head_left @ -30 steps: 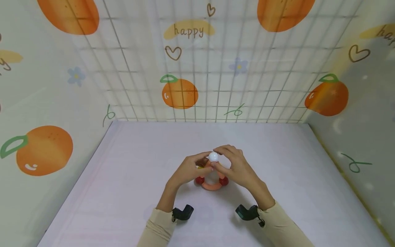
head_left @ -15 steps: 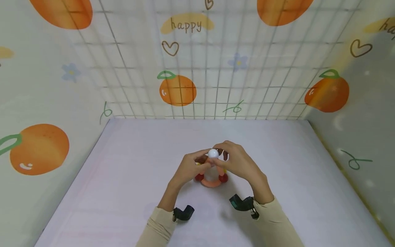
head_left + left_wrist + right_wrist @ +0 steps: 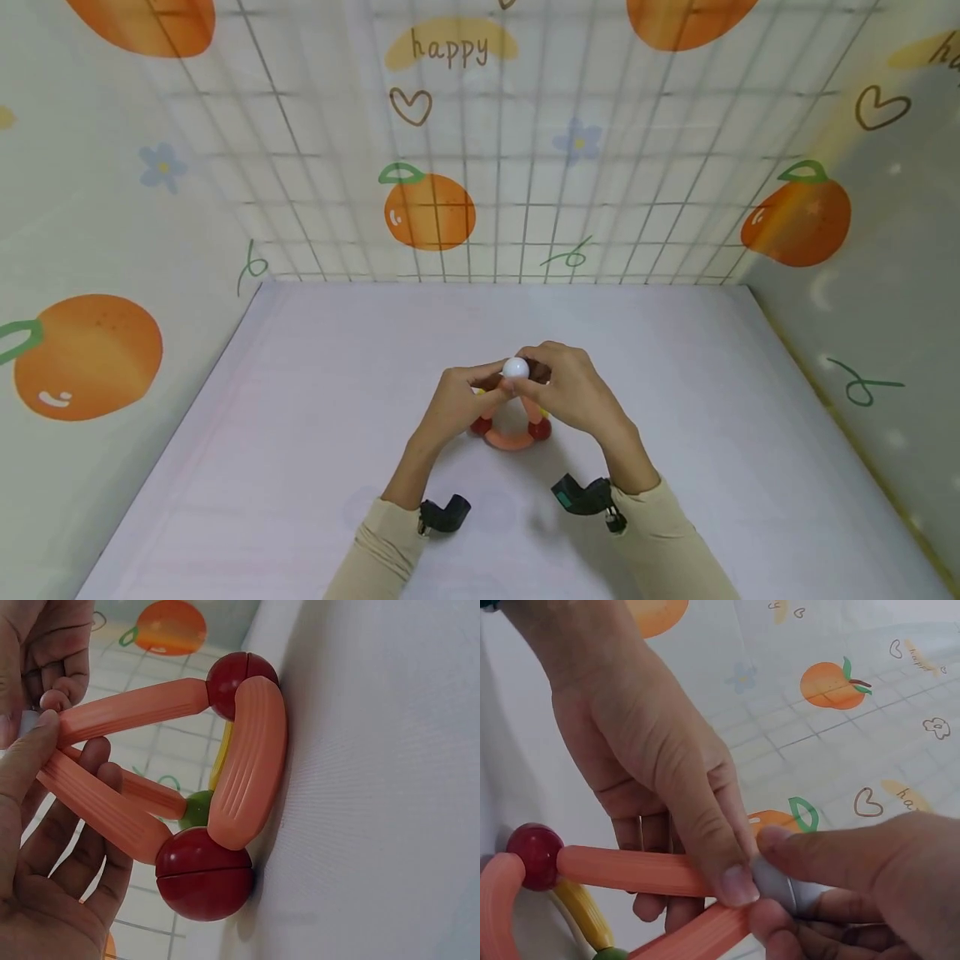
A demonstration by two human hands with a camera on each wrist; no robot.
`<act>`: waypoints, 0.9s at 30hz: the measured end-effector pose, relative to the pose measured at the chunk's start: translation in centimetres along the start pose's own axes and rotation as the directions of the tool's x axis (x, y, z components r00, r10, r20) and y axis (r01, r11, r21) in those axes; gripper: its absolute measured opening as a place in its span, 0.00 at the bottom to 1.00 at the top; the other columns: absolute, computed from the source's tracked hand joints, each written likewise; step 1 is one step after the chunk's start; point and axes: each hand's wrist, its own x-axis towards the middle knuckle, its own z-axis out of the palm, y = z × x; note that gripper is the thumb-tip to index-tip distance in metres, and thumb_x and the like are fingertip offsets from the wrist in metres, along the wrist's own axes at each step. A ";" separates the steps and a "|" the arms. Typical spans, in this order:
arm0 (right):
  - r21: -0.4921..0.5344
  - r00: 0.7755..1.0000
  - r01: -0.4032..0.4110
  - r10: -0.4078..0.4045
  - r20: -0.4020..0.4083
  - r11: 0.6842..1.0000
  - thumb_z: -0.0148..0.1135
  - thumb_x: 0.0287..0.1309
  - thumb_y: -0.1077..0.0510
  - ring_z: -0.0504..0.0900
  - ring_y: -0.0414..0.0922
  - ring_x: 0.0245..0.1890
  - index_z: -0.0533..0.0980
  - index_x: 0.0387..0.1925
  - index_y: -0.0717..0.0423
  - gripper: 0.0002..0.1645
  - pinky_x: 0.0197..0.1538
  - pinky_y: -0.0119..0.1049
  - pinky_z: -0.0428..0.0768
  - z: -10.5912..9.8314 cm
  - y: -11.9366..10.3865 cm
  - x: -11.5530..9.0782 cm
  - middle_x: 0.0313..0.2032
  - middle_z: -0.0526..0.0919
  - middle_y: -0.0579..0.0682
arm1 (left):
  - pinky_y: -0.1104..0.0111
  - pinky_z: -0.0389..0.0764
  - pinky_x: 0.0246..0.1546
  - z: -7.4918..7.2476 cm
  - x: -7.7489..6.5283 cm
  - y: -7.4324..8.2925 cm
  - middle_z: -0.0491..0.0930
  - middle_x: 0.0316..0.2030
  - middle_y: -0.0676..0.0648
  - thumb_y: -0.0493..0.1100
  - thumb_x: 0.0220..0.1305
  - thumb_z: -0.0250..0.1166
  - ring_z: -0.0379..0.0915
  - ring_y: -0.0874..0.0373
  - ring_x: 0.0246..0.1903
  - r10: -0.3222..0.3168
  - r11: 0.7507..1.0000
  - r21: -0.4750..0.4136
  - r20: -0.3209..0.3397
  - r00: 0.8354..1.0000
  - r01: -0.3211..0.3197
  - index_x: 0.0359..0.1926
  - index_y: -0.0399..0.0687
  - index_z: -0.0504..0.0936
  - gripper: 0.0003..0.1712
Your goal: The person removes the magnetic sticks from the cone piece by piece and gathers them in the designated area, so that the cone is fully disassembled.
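A pyramid-like frame of ridged orange rods (image 3: 135,709) and coloured balls stands on the table, with a glossy white ball (image 3: 515,369) at its peak. Two red balls (image 3: 204,874) sit at the near base corners, joined by a curved orange rod (image 3: 508,440). Behind them show a green ball (image 3: 196,810) and a yellow rod (image 3: 585,915). My left hand (image 3: 457,404) pinches the upper ends of the orange rods, just below the white ball. My right hand (image 3: 573,387) grips the white ball between thumb and fingers. Fingers partly hide the joint.
A pale table (image 3: 300,392) carries the frame near its middle. A fabric wall (image 3: 517,150) printed with oranges stands behind, with a wire grid showing through. Dark wrist cameras (image 3: 444,514) jut inward from both sleeves.
My right thumb has shifted up toward the white ball, and my right wrist has turned slightly inward. The left hand keeps its hold. The head view has tilted slightly, moving the wall pattern upward.
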 end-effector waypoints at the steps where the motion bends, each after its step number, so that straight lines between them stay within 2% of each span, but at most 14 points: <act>1: 0.009 1.000 -0.017 0.017 0.002 1.000 0.73 0.59 0.54 0.80 0.40 0.32 0.83 0.39 0.53 0.10 0.36 0.36 0.81 0.0 0.1 0.0 0.33 0.81 0.43 | 0.63 0.79 0.36 0.0 0.0 0.0 0.85 0.45 0.59 0.58 0.61 0.71 0.80 0.59 0.41 0.001 1.000 0.004 -0.004 1.000 -0.001 0.61 0.62 0.82 0.27; 6: 0.127 0.984 -0.175 0.176 0.002 0.976 0.73 0.59 0.50 0.84 0.41 0.36 0.84 0.46 0.51 0.16 0.42 0.41 0.82 -0.6 0.4 0.0 0.38 0.84 0.44 | 0.67 0.77 0.32 0.0 0.0 -0.1 0.86 0.40 0.57 0.55 0.61 0.72 0.80 0.59 0.39 -0.004 1.000 -0.003 -0.022 1.000 0.004 0.60 0.58 0.83 0.26; 8: 0.140 0.979 -0.196 0.202 -0.032 0.971 0.73 0.58 0.49 0.84 0.41 0.37 0.83 0.48 0.51 0.18 0.43 0.42 0.82 -1.0 0.3 -0.1 0.40 0.84 0.44 | 0.68 0.76 0.31 0.0 0.0 -0.2 0.87 0.39 0.57 0.54 0.61 0.73 0.80 0.60 0.38 -0.001 1.000 0.001 -0.021 1.000 0.001 0.60 0.61 0.83 0.26; 13: 0.036 0.972 -0.142 0.146 -0.186 0.989 0.75 0.57 0.51 0.80 0.46 0.37 0.83 0.48 0.52 0.19 0.39 0.39 0.78 -2.7 0.7 -0.4 0.40 0.80 0.45 | 0.67 0.75 0.30 0.2 0.2 -0.1 0.85 0.33 0.58 0.58 0.59 0.73 0.80 0.60 0.36 0.025 0.999 0.033 -0.013 1.000 -0.025 0.57 0.70 0.84 0.23; 16: -0.017 0.955 -0.128 0.118 -0.272 0.992 0.75 0.56 0.54 0.79 0.49 0.38 0.83 0.48 0.54 0.19 0.40 0.40 0.76 -3.7 1.5 -0.6 0.41 0.79 0.48 | 0.66 0.76 0.32 0.2 0.3 0.1 0.84 0.31 0.57 0.58 0.59 0.73 0.80 0.60 0.35 0.037 0.999 0.030 -0.010 0.999 -0.037 0.56 0.69 0.85 0.22; 20: -0.088 0.923 -0.141 0.099 -0.373 0.986 0.76 0.55 0.57 0.79 0.49 0.37 0.81 0.50 0.60 0.22 0.41 0.44 0.76 -4.6 2.8 -0.8 0.41 0.80 0.52 | 0.68 0.74 0.29 0.1 0.3 0.2 0.84 0.31 0.57 0.58 0.59 0.73 0.80 0.60 0.34 0.038 0.999 0.022 -0.010 0.999 -0.037 0.55 0.69 0.85 0.22; 24: -0.129 0.898 -0.156 0.087 -0.432 0.979 0.76 0.55 0.58 0.80 0.50 0.38 0.79 0.52 0.63 0.25 0.40 0.42 0.75 -5.1 4.2 -0.9 0.42 0.81 0.55 | 0.69 0.74 0.28 0.1 0.3 0.2 0.85 0.32 0.57 0.58 0.59 0.73 0.81 0.60 0.34 0.037 0.999 0.019 -0.015 0.999 -0.037 0.56 0.69 0.85 0.23; 27: -0.138 0.892 -0.161 0.084 -0.444 0.977 0.75 0.55 0.58 0.80 0.51 0.39 0.79 0.51 0.64 0.24 0.40 0.41 0.75 -5.3 5.2 -1.0 0.43 0.81 0.56 | 0.69 0.74 0.28 0.2 0.2 0.2 0.85 0.33 0.57 0.58 0.59 0.73 0.81 0.60 0.35 0.034 0.999 0.010 -0.017 0.999 -0.034 0.56 0.70 0.85 0.22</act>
